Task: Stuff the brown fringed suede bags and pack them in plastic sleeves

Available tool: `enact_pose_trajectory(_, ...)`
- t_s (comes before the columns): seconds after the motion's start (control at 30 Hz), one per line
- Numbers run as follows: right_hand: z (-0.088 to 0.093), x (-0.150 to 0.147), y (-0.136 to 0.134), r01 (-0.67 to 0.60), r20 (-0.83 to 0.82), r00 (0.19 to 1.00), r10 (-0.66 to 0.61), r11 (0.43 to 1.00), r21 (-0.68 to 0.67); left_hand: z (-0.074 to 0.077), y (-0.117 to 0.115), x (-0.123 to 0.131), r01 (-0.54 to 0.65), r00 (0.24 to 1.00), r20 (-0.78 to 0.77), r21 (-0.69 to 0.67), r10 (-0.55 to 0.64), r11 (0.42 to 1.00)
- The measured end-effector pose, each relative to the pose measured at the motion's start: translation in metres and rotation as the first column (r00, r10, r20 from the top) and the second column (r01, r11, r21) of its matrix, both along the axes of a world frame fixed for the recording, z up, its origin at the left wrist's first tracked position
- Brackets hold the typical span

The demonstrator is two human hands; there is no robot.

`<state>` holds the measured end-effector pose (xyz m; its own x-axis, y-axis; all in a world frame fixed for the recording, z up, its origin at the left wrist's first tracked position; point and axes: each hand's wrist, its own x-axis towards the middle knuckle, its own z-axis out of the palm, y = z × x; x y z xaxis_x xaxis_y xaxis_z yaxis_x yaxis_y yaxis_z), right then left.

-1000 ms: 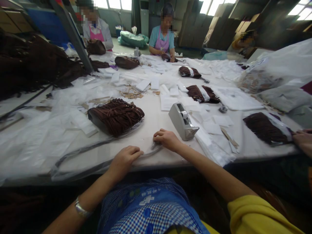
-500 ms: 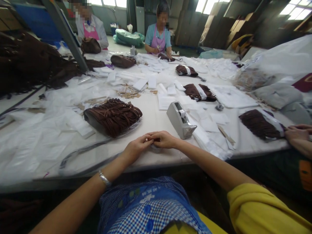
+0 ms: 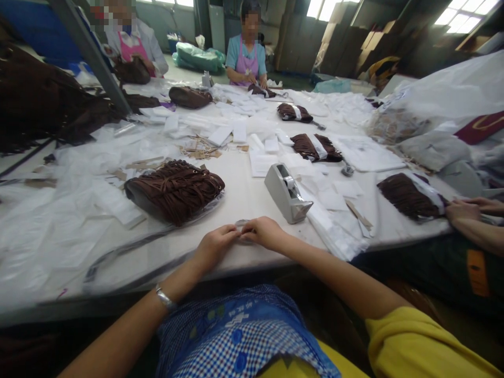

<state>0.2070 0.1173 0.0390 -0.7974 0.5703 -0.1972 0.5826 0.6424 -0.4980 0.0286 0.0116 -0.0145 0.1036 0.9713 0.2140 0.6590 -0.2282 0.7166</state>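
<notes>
My left hand (image 3: 218,242) and my right hand (image 3: 263,232) meet near the table's front edge, fingers pinched together. Between them shows a small greyish, shiny loop (image 3: 244,223), which looks like the plastic-covered end of a bag strap. The long dark strap (image 3: 114,255) curves out from a brown fringed handbag (image 3: 175,191) and runs back under my left wrist. This bag lies on its side on clear plastic, left of my hands. A grey tape dispenser (image 3: 286,194) stands just beyond my right hand. My fingers hide most of what they hold.
White paper pieces and plastic sheets (image 3: 63,231) cover much of the table's left. Wrapped brown bags (image 3: 315,147) lie beyond the dispenser. At right, a co-worker's hands (image 3: 468,210) touch another wrapped bag (image 3: 411,197). Two people work across the table. A metal post (image 3: 92,58) rises at left.
My hands have parted slightly, uncovering the greyish loop between the fingers. The whole view has shifted a little, so the table things appear farther left.
</notes>
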Motion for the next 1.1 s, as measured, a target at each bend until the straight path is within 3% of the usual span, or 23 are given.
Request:
enact_pose_trajectory(0.2,0.01,-0.016,0.01,-0.087,0.137,0.986,0.094,0.994,-0.06,-0.004,0.002,-0.008,0.031,0.998,-0.061,0.033,-0.029,0.999)
enact_pose_trajectory(0.33,0.012,-0.023,0.012,-0.115,0.182,0.976,0.122,0.992,-0.046,-0.002,0.0,-0.008,-0.006,1.0,0.025,-0.029,0.007,1.0)
enact_pose_trajectory(0.5,0.016,-0.028,0.022,-0.107,0.17,0.974,0.15,0.965,-0.24,-0.004,-0.001,-0.008,-0.05,0.993,0.104,-0.033,0.054,0.998)
enact_pose_trajectory(0.67,0.012,-0.034,0.025,-0.167,0.174,0.967,0.183,0.98,-0.103,-0.002,-0.002,-0.008,-0.041,0.999,0.013,-0.042,0.042,0.998)
enact_pose_trajectory(0.83,0.01,-0.039,0.027,-0.2,0.19,0.956,0.223,0.971,-0.133,0.002,-0.006,-0.007,-0.026,1.0,0.002,-0.046,0.026,0.999)
enact_pose_trajectory(0.97,0.018,-0.042,0.025,-0.227,0.216,0.945,0.247,0.967,-0.113,0.001,-0.008,-0.007,-0.016,0.999,0.038,-0.023,0.017,1.0)
enact_pose_trajectory(1.1,0.03,-0.046,0.026,-0.351,0.351,0.881,0.318,0.936,0.033,0.0,-0.011,-0.007,-0.014,1.0,0.007,-0.008,0.014,1.0)
